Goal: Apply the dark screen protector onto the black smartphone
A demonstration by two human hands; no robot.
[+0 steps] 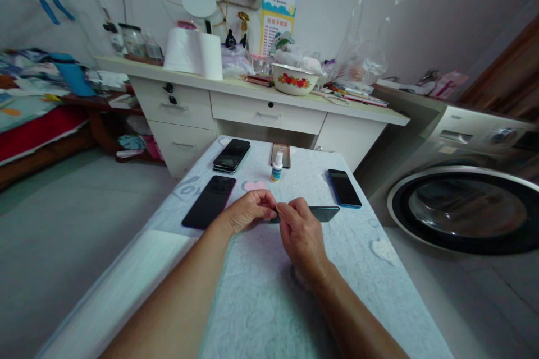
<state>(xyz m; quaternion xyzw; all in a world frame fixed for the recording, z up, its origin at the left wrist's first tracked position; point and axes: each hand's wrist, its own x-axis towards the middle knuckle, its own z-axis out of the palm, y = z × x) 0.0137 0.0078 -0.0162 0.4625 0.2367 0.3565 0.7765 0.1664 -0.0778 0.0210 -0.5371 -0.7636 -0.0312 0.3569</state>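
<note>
Above the middle of the cloth-covered table point(261, 303), a dark smartphone point(325, 213) is tilted up on its long edge, mostly behind my hands. My right hand point(301, 233) is closed round its middle, fingers curled. At its left end my left hand point(252, 210) pinches with thumb and forefinger, and the fingertips of both hands meet there. Beyond them stands a small white bottle point(277, 167) with a blue and yellow label, in front of a brown-edged phone case point(286, 152). Left of my left hand lies a large black smartphone point(209, 202) with a pinkish edge.
Several stacked phones point(232, 155) lie at the table's far left, and a blue-edged phone point(344, 188) at the right. Behind the table is a white desk point(248, 102) with a floral bowl point(295, 79) and paper rolls point(192, 53). A washing machine point(475, 140) stands at the right.
</note>
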